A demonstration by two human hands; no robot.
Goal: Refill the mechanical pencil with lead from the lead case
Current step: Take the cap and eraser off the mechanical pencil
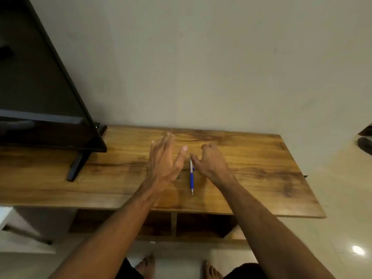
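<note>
A mechanical pencil (191, 178) with a blue grip and a silver upper barrel lies on the wooden tabletop (261, 168), its tip pointing toward me. My left hand (165, 162) hovers just left of it, fingers straight and spread, holding nothing. On the pencil's right is my right hand (211, 160), fingers loosely curled down toward the wood and thumb close to the pencil's upper end. Whether the thumb touches the pencil I cannot tell. A small dark shape shows under the edge of my left palm; I cannot tell whether it is the lead case.
A black flat-screen TV (40, 97) stands on its foot (77, 166) at the left end of the tabletop. A wall rises directly behind. Open shelf compartments (175, 222) sit below the front edge. My bare feet are on the tiled floor.
</note>
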